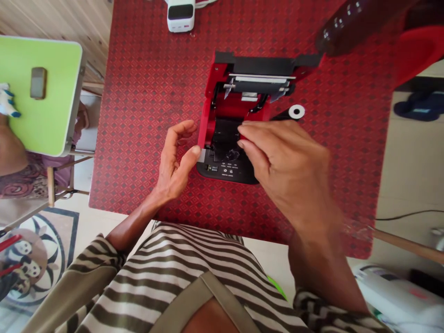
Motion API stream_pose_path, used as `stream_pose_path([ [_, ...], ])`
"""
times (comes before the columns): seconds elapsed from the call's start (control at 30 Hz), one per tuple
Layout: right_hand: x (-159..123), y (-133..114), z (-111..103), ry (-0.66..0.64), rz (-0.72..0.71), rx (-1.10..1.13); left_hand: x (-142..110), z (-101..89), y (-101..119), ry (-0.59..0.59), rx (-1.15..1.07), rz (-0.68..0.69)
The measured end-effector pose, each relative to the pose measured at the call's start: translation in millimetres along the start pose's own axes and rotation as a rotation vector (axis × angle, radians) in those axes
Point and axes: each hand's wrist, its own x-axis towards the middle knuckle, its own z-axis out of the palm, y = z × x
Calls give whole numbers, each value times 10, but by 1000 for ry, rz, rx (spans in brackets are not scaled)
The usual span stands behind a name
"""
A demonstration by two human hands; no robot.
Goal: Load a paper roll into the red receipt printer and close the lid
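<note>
A red and black printer (208,115) stands on the table with its lid (263,69) raised. Glossy black film (225,129) lies across its inside and down over the front panel with the buttons. My right hand (291,162) is closed in a pinch at the right edge of this film; the fingertips hide the exact grip. At the printer's left front corner, my left hand (175,162) is open, its thumb tip by a small grey tab (203,156) and its fingers curved apart. Behind my right hand lies a black roll with a white core (296,112).
The red patterned table (145,101) carries a white device (181,16) at the back and a dark bottle (347,27) at back right. On the left is a green table (58,106) with a phone (38,83) and another person's arm (12,150).
</note>
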Motion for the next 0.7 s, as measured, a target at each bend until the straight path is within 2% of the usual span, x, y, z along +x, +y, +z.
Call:
stream_pose_path([
  [0.13, 327, 99, 125, -231, -8, -129, 29, -20, -141, 39, 70, 93],
  [0.23, 499, 125, 195, -303, -12, -203, 19, -31, -210, 87, 100, 132],
  [0.4, 659, 51, 209, -424, -19, -378, 5, -41, -237, 102, 92, 100],
  [0.53, 684, 74, 262, -428, -48, -410, 13, -52, -156, 84, 114, 84],
  [0.7, 635, 283, 405, -314, -59, -325, 27, -37, -8, 91, 92, 65],
])
